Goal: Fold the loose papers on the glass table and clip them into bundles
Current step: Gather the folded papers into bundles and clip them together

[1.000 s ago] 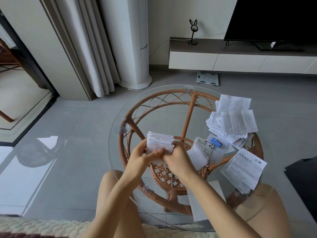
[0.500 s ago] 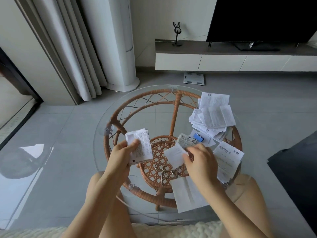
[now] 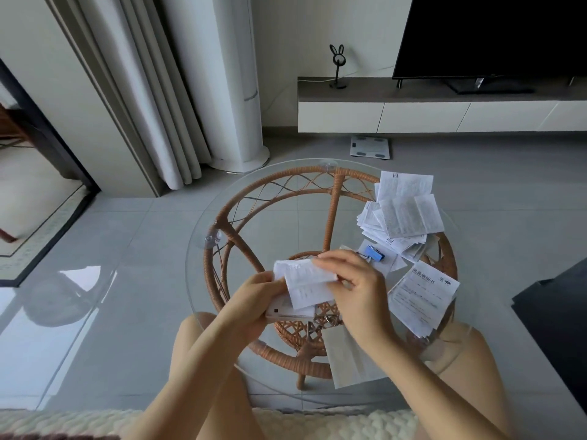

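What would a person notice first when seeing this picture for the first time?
First, the two hands in the centre: the left hand and the right hand hold folded papers together above the round glass table. Next, the untidy pile of loose papers on the table's far right side, with a small blue clip lying just nearer the person.
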`<state>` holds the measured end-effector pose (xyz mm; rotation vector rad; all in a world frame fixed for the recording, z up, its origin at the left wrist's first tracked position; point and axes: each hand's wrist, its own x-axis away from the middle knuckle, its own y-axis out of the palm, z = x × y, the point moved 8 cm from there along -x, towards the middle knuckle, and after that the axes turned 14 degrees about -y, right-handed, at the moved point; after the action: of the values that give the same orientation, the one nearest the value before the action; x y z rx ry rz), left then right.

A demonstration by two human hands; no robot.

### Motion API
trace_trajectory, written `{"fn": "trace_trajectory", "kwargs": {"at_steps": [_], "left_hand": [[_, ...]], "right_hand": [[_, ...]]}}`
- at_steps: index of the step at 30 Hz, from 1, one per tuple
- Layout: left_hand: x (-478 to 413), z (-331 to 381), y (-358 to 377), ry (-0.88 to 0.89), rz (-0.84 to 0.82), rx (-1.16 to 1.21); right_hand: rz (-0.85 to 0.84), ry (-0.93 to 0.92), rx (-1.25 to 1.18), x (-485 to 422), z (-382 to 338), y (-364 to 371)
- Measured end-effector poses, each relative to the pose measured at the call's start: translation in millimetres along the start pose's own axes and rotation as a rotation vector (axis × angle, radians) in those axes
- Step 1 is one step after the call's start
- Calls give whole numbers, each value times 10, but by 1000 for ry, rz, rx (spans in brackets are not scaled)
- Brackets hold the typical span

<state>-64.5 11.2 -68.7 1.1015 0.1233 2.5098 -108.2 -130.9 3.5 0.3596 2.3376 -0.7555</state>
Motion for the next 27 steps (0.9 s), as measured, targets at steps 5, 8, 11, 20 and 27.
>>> {"fn": "trace_trajectory", "kwargs": {"at_steps": [5, 8, 11, 20, 27], "left_hand": [[70, -44, 45, -35, -9, 174], [66, -74, 20, -17, 63, 189], [82, -64, 11, 40, 147, 144], [256, 161, -48, 425, 569, -388], [293, 142, -75, 419, 481, -156]], "right_hand": [[-87, -303, 313, 110, -177, 91], [-130, -356, 399, 139, -262, 141], [-225, -407, 422, 150, -282, 240], [-34, 480, -357, 179, 35, 65], [-199, 425, 15, 126, 67, -14]]}}
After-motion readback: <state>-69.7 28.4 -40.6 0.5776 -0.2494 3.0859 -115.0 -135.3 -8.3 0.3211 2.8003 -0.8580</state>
